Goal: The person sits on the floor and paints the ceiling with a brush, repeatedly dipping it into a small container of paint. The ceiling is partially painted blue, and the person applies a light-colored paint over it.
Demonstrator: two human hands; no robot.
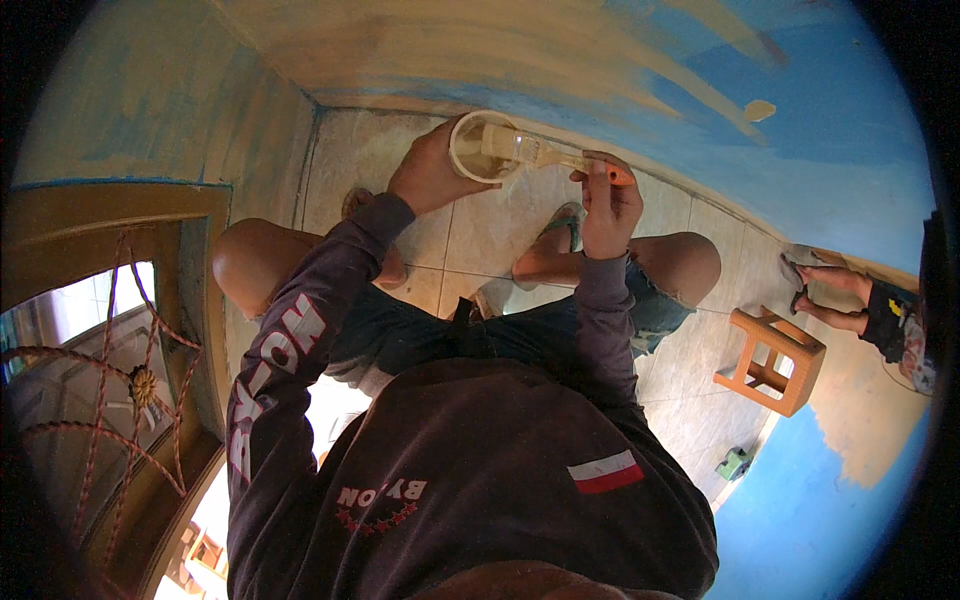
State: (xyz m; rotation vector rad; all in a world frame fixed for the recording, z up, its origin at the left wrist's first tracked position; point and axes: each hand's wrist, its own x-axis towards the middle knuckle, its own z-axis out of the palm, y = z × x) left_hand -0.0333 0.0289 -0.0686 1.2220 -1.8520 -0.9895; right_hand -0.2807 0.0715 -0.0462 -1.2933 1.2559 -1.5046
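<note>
My left hand (437,170) is closed around the side of a round paint tub (459,150) with a pale rim and some yellowish-cream paint inside. The tub is tilted so that its mouth shows. In my right hand (609,205) is a paintbrush (545,154) with an orange handle end, pinched between thumb and fingers. Its wide head reaches over the tub's rim, and the bristles are inside the mouth, coated in pale paint. Whether they touch the inner wall I cannot tell.
Close ahead stands a wall (640,60) painted tan and blue. At right are an orange-brown plastic stool (772,360), another person's legs (835,290) and a small green object (733,463). A wooden frame (120,210) with braided cords is at left. Tiles (490,235) cover the floor.
</note>
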